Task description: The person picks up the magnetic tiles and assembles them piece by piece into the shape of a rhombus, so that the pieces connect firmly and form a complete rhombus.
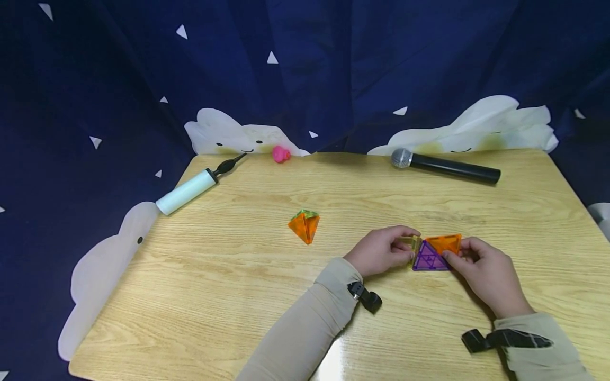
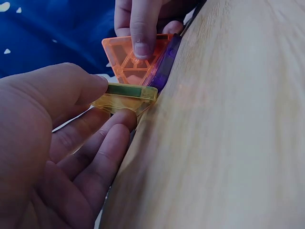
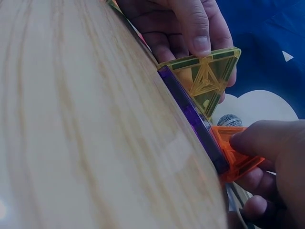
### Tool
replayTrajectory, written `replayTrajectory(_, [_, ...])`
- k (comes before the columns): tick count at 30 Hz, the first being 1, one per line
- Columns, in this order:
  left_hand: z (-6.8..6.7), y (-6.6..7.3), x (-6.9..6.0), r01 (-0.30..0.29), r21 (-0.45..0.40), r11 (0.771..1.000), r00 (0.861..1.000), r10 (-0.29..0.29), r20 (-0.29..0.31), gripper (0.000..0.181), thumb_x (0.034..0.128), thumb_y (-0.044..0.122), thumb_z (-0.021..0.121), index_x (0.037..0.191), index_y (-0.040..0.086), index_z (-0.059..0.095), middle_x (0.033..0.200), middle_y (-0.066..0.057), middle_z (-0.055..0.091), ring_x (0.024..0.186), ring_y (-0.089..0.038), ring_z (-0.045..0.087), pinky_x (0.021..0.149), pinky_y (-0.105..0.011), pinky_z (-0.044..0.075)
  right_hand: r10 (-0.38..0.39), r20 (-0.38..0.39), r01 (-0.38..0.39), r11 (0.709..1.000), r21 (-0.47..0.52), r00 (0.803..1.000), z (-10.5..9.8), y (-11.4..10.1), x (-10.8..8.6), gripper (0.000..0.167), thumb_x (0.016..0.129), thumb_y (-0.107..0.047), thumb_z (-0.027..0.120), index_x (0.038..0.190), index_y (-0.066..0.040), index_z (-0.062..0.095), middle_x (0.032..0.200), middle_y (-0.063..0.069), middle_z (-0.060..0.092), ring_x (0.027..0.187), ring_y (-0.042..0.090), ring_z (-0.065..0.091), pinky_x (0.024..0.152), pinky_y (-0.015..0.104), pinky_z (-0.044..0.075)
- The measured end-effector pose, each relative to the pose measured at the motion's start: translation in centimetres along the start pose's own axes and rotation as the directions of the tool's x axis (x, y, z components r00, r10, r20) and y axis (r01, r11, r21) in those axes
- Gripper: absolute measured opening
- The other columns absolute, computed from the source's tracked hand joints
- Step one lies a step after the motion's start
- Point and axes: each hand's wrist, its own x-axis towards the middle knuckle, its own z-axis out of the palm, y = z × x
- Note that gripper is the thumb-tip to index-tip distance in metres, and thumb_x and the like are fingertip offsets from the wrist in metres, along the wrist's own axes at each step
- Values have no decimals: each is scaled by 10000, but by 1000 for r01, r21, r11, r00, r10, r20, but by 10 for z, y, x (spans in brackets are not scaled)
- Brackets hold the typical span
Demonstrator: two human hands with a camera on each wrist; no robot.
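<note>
A purple triangular magnetic tile [image 1: 429,259] lies flat on the wooden table between both hands. My left hand [image 1: 381,251] pinches a yellow triangular magnetic tile [image 3: 209,82] between thumb and fingers, standing it up along the purple tile's left edge. On the other side, my right hand [image 1: 491,272] pinches an orange triangular magnetic tile [image 2: 131,59], raised at the purple tile's right edge. Both raised tiles appear to touch the purple one. Further left sits a small pyramid of orange and green tiles [image 1: 305,226], apart from the hands.
On the wooden table [image 1: 214,296], a light-blue hand pump [image 1: 188,191] lies at the back left. A small pink object [image 1: 280,154] sits at the back edge, and a black microphone [image 1: 448,166] lies at the back right. A dark blue curtain [image 1: 314,63] hangs behind.
</note>
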Motion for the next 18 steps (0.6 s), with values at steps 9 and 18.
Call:
replayTrajectory(9, [2, -1, 2, -44, 66, 997, 999, 45, -16, 465, 964, 174, 676, 1415, 219, 570, 1019, 113, 690, 856, 111, 566, 771, -73, 448, 11, 8, -11, 1000, 26, 1000, 0, -1, -1, 220, 898, -223, 769, 953, -37, 664, 742, 52, 578, 641, 165, 454, 540, 255, 347])
replayTrajectory(18, [5, 2, 3, -77, 127, 989, 997, 80, -21, 458, 976, 187, 647, 1423, 232, 559, 1044, 141, 642, 838, 97, 541, 763, -67, 425, -34, -10, 34, 999, 36, 999, 3, 0, -1, 205, 870, -183, 799, 967, -47, 682, 777, 52, 619, 645, 133, 475, 544, 227, 371])
